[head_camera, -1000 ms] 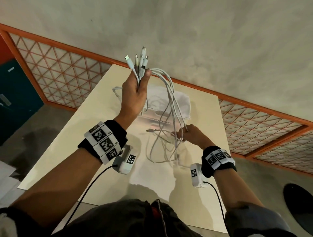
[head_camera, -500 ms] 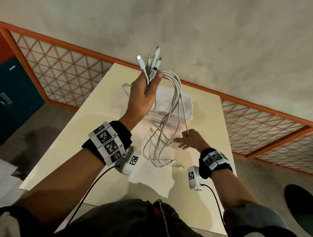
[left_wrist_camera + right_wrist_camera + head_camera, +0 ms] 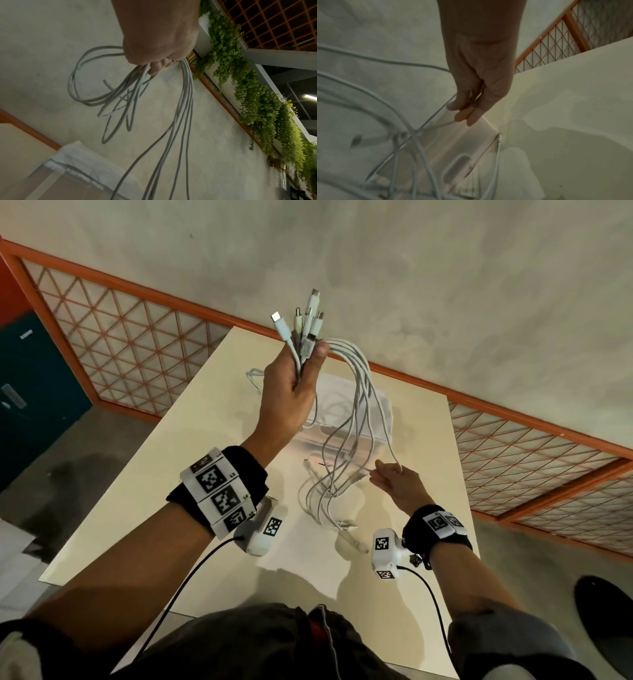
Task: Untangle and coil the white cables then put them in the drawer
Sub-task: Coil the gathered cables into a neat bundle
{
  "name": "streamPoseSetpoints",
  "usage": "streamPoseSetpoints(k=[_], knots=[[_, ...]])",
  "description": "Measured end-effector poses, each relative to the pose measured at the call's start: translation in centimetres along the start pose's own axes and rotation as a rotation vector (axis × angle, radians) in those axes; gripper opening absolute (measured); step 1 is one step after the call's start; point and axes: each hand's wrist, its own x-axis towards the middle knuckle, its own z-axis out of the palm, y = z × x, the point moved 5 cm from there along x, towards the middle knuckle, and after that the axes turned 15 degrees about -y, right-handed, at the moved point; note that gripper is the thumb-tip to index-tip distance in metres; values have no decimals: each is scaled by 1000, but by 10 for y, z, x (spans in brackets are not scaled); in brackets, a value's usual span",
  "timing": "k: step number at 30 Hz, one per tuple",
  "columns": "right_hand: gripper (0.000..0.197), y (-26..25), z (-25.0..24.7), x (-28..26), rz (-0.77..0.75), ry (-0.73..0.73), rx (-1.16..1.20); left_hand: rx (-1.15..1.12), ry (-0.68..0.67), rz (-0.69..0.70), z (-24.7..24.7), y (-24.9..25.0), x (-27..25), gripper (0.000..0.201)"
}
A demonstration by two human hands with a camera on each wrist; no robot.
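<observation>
Left hand point(image 3: 289, 392) raised high above the cream worktop point(image 3: 164, 484), fingers clenched round a bunch of white cables point(image 3: 346, 419) just below their plugs point(image 3: 306, 318), which stick up in a fan past the thumb; a USB-C style end visible on the leftmost one, rest too small to call. From the fist, cables arching over and dropping in long loops toward the middle of the worktop, loose ends and a couple of connectors trailing on the surface near its front half. Same grip seen from the left wrist: fist point(image 3: 159, 44) shut tight around the strands point(image 3: 181, 108), several loops dangling and one free end poking out, a bit blurred. Right hand point(image 3: 399, 484) lower down, out toward the right side of the worktop, fingers mostly relaxed and extended, with one strand running down to the fingertips; looks like a light pinch on it but can't tell for sure. In the right wrist view, fingers point(image 3: 469, 115) hanging fairly straight and close together over the clear plastic drawer unit point(image 3: 453, 152), with a cable passing at the tips. Drawer unit point(image 3: 380, 422) sitting toward the far edge of the worktop, behind the hanging loops, some white cable seemingly lying on or in it. One more stray white cable point(image 3: 253, 376) lying near the far left corner, apart from the held bunch
</observation>
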Motion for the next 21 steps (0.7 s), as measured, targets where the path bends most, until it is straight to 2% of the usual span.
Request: streamPoseSetpoints(k=[1,3,5,9,11,13,14,15,16,18,20,21], knots=[[24,-2,-4,-1,-16,46,-111,2,7,7,-2,2,1,24],[36,-5,-16,-3,-19,163,-486,7,15,29,-5,4,3,24],[37,-3,-22,-3,2,245,-782,19,20,34,-7,5,4,26],[28,8,-32,0,-26,306,-1075,67,-12,39,-5,1,3,19],[26,13,-28,3,94,176,-1120,112,-63,38,-2,0,3,13],[63,22,-21,7,402,-76,-1223,167,-146,17,3,-4,4,14],[78,22,-16,5,550,-185,-1341,210,-185,7,5,-5,4,21],[83,16,-12,5,621,-253,-1457,258,-230,-4,9,-5,4,27],[80,4,-4,5,584,-272,-1522,303,-278,-19,12,-7,4,30],[60,-30,19,4,303,-213,-1398,366,-386,-54,19,-11,4,32],[36,-68,44,-3,-66,-153,-951,386,-478,-88,24,-18,1,35],[35,-83,58,-10,-186,-195,-724,392,-505,-105,26,-21,0,36]])
